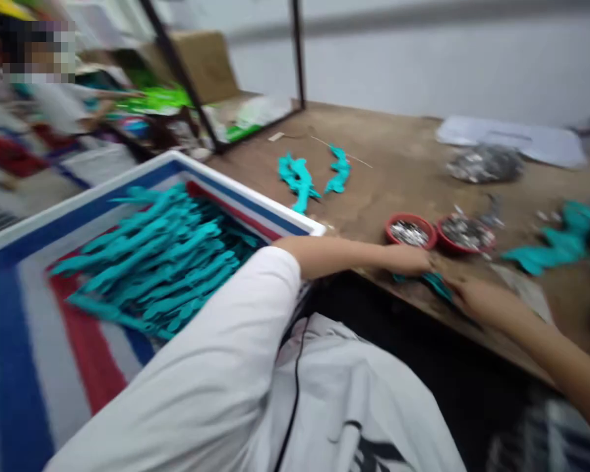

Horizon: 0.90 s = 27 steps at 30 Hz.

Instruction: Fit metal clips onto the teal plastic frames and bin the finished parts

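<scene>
At the table's near edge, my left hand (pixel 410 260) and my right hand (pixel 465 294) come close together over a teal piece (pixel 437 284). Both hands look closed on it, though motion blur hides the single fingers. Much of the piece is covered by the hands, and its exact kind does not show. Just beyond my left hand stands a red bowl (pixel 387 231) of small shiny metal parts. A second red bowl (pixel 441 241) with similar parts is beside it.
On my left, a striped bin (pixel 19 328) holds a pile of long teal pieces (pixel 162 255). More teal pieces lie on the brown table (pixel 373 144) ahead and at right (pixel 545 252). A clear bag (pixel 486 164) sits farther back. Another person (pixel 59 105) works at far left.
</scene>
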Each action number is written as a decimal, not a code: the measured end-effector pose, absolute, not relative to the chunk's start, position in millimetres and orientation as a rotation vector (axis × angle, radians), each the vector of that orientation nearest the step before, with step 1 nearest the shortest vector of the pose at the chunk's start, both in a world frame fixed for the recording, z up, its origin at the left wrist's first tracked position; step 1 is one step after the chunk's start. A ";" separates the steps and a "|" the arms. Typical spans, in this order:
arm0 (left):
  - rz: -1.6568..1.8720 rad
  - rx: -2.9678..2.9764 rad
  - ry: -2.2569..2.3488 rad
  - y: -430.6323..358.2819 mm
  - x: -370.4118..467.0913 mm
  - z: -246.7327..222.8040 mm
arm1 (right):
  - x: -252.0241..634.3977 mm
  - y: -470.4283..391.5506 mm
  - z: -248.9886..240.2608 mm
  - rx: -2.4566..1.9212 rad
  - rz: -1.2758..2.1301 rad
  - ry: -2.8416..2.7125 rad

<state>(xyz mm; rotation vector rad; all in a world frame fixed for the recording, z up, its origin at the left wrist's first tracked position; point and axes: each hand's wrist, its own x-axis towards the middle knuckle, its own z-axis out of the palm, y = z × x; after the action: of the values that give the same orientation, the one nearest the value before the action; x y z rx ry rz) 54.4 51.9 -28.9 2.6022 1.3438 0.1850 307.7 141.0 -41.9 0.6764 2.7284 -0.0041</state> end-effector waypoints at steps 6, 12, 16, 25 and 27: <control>0.333 2.536 1.282 76.2 47.0 -78.3 | 283.9 103.9 -2.0 0.871 0.005 2.518; 0.339 2.629 1.281 84.7 22.1 -107.4 | 289.3 103.4 5.3 0.909 0.043 2.538; 0.350 2.661 1.274 86.1 17.2 -116.2 | 290.1 108.8 0.4 0.925 0.032 2.579; 0.256 2.695 1.332 82.1 14.3 -113.8 | 291.5 109.2 -13.5 0.817 0.068 2.619; 0.302 2.686 1.315 80.4 14.4 -112.1 | 293.2 115.0 -20.9 0.835 0.026 2.615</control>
<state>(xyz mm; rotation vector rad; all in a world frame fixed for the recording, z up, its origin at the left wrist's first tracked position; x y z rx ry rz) 14.4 80.4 -112.1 2.6856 1.3148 0.3017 293.2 115.0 -20.9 0.8348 2.6151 0.0258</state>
